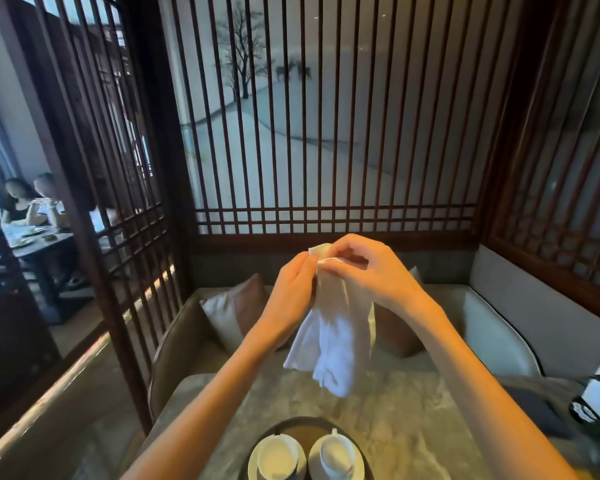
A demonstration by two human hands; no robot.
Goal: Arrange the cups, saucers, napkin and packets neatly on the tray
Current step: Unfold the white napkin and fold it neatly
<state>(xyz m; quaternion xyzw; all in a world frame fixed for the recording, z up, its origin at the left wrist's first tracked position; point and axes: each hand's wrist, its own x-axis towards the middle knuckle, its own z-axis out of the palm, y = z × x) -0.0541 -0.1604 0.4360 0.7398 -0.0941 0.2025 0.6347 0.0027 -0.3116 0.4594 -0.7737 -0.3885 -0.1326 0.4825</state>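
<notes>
Napkin: soft white cloth, light, limp, unbreakable, probably not slippery. Hanging in loose folds in mid-air, above the table and beyond the tray, touching neither. Best taken by 2 top corners or along the top edge to keep it flat; pinched at 1 spot only, likely to bunch and droop. Judged step: shaking out or refolding before laying down on the tray.

Top edge held from both sides, hands close together. Left hand: fingers curled, thumb and fingertips gripping the left part of the edge. Right hand: slightly higher, thumb and forefinger pinching the edge, other fingers loosely bent. Rest of the cloth dangling below, between the wrists.

Tray at the bottom of the view, partly cut off, carrying 2 saucers side by side, 1 cup on each: left cup, right cup. Fragile china, so keep the cloth clear of it when lowering. No packets seen. Dark holder at far right of the table, contents unclear.
</notes>
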